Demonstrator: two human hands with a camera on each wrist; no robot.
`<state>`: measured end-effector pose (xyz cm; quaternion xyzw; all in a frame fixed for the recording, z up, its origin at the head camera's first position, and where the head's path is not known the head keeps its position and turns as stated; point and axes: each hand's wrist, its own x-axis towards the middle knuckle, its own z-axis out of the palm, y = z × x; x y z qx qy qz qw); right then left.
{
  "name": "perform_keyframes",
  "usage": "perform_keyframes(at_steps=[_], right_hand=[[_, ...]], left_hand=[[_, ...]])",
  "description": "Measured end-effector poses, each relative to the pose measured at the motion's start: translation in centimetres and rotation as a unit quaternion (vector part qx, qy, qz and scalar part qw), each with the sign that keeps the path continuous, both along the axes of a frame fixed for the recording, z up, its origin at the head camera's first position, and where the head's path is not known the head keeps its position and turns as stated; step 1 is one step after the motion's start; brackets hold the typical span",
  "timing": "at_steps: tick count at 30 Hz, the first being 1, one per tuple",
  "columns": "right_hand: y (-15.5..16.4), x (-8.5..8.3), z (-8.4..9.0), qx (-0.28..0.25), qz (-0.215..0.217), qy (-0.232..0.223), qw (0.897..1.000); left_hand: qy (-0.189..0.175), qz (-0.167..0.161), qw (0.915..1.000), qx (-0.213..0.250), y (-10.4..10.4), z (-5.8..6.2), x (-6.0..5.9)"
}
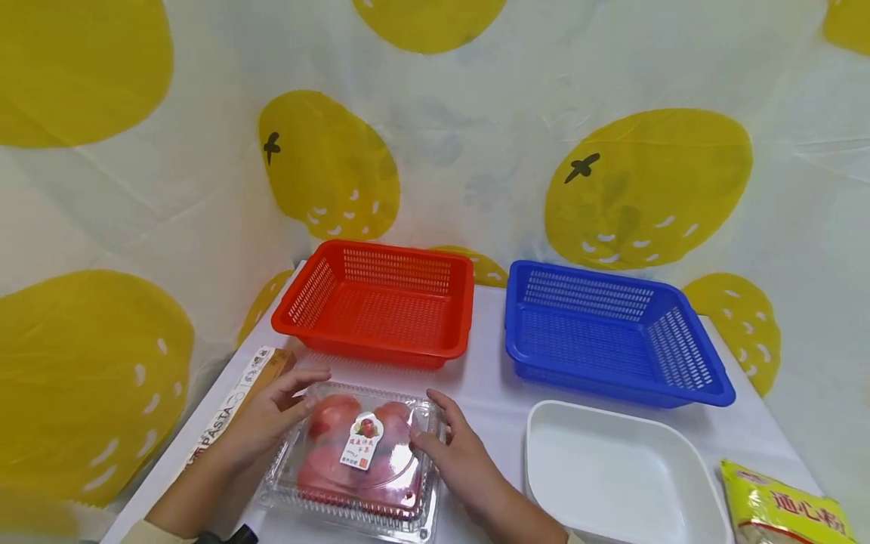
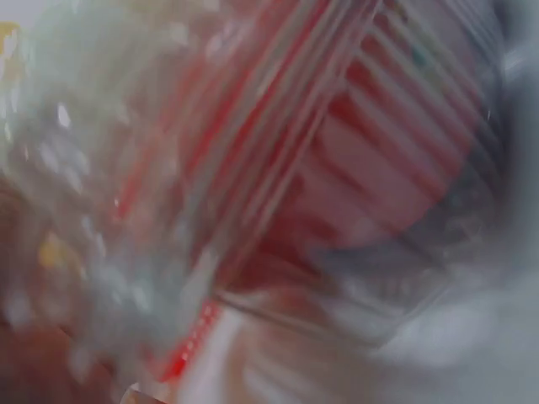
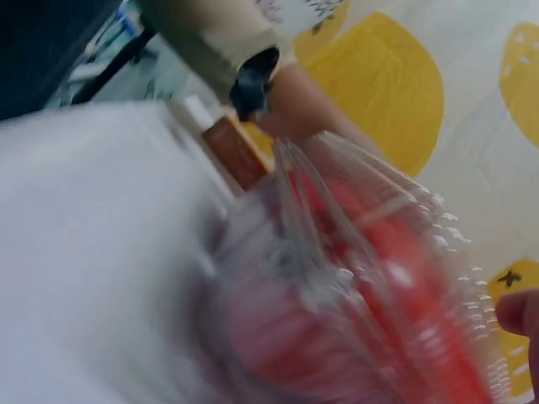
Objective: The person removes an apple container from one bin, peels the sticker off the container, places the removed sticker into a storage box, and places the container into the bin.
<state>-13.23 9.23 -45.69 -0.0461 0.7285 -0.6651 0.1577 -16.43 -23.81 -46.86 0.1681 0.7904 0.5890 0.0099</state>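
A clear plastic clamshell box (image 1: pixel 279 483) packed with red apples (image 1: pixel 326 472) lies between both hands at the front of the table. On its lid is a white label (image 1: pixel 360 442) with a fruit picture. My left hand (image 1: pixel 272 408) grips the box's far left corner, thumb on the lid. At the right side my right hand (image 1: pixel 462 457) holds the edge, its thumb over the lid and fingers spread along the rim. Both wrist views are blurred; the ribbed wall of the box (image 2: pixel 379 126) fills the left one, and red fruit (image 3: pixel 404 261) shows through it in the right.
Behind the box stands a red basket (image 1: pixel 381 351), with a blue basket (image 1: pixel 612 389) to its right. A white tub (image 1: pixel 612 468) is at the front right, beside a yellow packet (image 1: pixel 782 502). Along the left table edge lies a pasta box (image 1: pixel 231 404), partly behind the left forearm.
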Motion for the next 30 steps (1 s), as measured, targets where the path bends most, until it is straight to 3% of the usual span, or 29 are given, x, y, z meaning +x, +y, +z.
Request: perform_keyframes(at_steps=[3, 5, 7, 10, 13, 18, 21, 26, 30], right_hand=[[0.8, -0.3, 1.3, 0.065, 0.006, 0.036, 0.997], [1.2, -0.7, 2.2, 0.117, 0.012, 0.080, 0.990], [1.2, -1.1, 3.0, 0.153, 0.023, 0.133, 0.979], [0.7, -1.8, 4.1, 0.201, 0.063, 0.211, 0.955], [-0.6, -2.4, 4.8, 0.252, 0.123, 0.277, 0.919], [-3.0, -3.1, 4.8, 0.354, 0.184, 0.369, 0.839], [-3.9, -3.3, 4.5, 0.390, 0.188, 0.388, 0.814], [-4.9, -3.5, 4.4, 0.404, 0.171, 0.379, 0.815], [-5.6, -3.8, 4.3, 0.390, 0.151, 0.366, 0.831]], left_hand=[[0.020, 0.004, 0.9985, -0.051, 0.8, 0.8, 0.3], [0.043, 0.009, 0.9948, -0.092, 1.3, 1.2, 0.4], [0.065, 0.011, 0.9903, -0.122, 1.7, 1.4, 0.5], [0.085, 0.014, 0.9847, -0.152, 1.9, 1.4, 0.5], [0.091, 0.013, 0.9814, -0.168, 1.8, 1.3, 0.6], [0.102, 0.012, 0.9789, -0.177, 1.5, 0.9, 1.0], [0.107, 0.015, 0.9791, -0.172, 1.5, 0.6, 1.1], [0.099, 0.018, 0.9817, -0.161, 1.6, 0.3, 1.2], [0.099, 0.017, 0.9818, -0.161, 1.7, 0.4, 1.2]])
